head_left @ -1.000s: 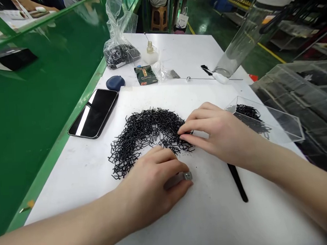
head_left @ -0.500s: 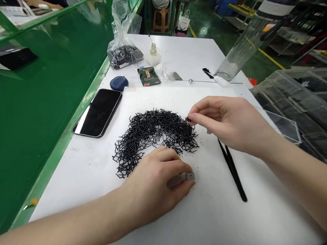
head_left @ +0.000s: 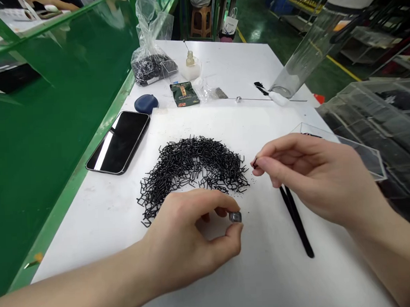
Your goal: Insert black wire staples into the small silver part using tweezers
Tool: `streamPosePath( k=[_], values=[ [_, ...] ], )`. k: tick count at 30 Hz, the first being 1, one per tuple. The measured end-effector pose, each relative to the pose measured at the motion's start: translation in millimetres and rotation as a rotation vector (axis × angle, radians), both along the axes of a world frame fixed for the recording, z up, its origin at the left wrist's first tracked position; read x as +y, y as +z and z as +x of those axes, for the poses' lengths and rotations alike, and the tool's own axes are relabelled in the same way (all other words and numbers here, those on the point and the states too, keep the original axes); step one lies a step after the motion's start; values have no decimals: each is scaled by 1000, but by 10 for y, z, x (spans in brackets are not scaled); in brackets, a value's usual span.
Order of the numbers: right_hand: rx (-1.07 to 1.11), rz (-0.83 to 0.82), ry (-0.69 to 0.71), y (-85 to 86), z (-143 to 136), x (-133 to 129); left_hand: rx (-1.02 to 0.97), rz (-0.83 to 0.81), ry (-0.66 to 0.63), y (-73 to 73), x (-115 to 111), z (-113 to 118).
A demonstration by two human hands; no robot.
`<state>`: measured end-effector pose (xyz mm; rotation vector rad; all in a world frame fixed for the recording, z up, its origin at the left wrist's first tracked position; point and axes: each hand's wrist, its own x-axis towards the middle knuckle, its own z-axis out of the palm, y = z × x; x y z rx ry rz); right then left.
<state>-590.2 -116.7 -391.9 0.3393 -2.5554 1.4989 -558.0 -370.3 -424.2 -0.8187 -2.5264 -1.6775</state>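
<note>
My left hand (head_left: 198,234) pinches a small grey block (head_left: 235,216) between thumb and fingertip, in front of the pile. To the right, my right hand (head_left: 305,175) is closed at the fingertips on a tiny dark bent piece (head_left: 254,163), raised a little off the table. It looks like those in the pile, though most of it is hidden by the fingers. Between and behind my hands, a curved pile of small black bent wire pieces (head_left: 191,159) lies on the white table. Black tweezers (head_left: 298,224) rest on the table below my right hand.
A phone (head_left: 119,142) and a dark blue case (head_left: 146,104) lie at left. Farther back are a bag of black pieces (head_left: 154,67), a green packet (head_left: 184,94) and a small bottle (head_left: 190,65). A clear bottle (head_left: 301,59) and a clear tray (head_left: 366,156) stand at right.
My right hand has moved away from the pile, to the right and nearer, with the tiny piece in its fingertips. My left hand has turned the grey block so its end shows.
</note>
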Motion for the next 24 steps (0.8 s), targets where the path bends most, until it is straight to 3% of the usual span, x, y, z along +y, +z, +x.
streamPosePath(
  k=[7, 11, 18, 24],
  values=[
    [-78, -245, 51, -55, 79, 10, -402, 204, 49, 186, 47, -45],
    [-47, -203, 64, -55, 114, -53, -561, 275, 52, 226, 46, -100],
    [-86, -273, 116, -43, 192, -108, -734, 523, 4, 194, 41, -175],
    [99, -112, 119, -17, 237, -115, -819, 570, 9, 209, 56, -185]
  ],
)
